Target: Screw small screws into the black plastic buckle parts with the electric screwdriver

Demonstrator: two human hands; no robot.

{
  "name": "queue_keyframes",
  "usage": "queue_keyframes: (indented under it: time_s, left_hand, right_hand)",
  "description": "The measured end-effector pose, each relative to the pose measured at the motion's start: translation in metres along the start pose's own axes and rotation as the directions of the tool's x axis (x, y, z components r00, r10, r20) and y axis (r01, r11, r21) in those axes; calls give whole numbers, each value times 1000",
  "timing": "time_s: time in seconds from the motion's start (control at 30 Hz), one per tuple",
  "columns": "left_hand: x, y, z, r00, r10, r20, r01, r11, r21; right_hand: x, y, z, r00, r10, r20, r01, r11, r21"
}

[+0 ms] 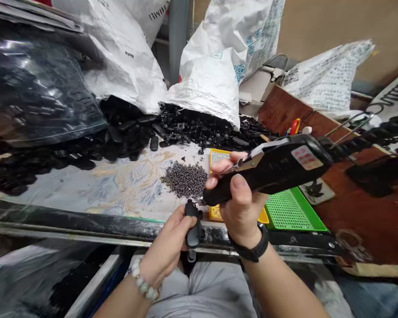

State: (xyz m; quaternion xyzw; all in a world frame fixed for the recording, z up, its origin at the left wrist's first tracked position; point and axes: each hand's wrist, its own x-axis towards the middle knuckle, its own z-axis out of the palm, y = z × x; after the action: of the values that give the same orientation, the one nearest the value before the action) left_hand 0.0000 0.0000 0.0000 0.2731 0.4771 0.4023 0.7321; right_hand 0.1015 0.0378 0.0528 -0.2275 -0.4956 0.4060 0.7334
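Black part (193, 227) at bench (112, 214) front edge, left hand (166, 251) closed round it. Right hand (242, 203) wrapped round black power driver (268, 168); tip blurred, contact unclear. Pink-marked sticker (307, 157) on driver, illegible. Screw pile (185, 179) just beyond. Sacks (129, 57) behind: "Note", "HIMEI", first letter cut off.

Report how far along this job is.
Finished pieces can't be told from the rest. In hand: the left hand holds a black part, the right hand a black power tool, its tip beside that part. Apparently left: piled small fasteners and heaped black pieces.
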Motion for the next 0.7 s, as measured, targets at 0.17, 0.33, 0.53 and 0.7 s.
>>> queue_keyframes:
  time_s: [0.17,0.33,0.53,0.7]
  left_hand:
    - [1,-2,-2,1000,6,13,-6,1000,-4]
    - [0,-1,-1,1000,9,21,-9,1000,13]
    - [1,-4,0,995,91,38,-93,994,57]
    - [4,-8,-1,987,146,67,-152,983,103]
  right_hand:
    - [-4,-1,-2,1000,23,20,-23,1000,-15]
    - [-3,-3,-3,1000,20,18,-20,1000,-15]
    - [0,-6,-4,1000,21,16,-20,999,-27]
    - [-1,-9,-4,999,28,18,-27,998,-53]
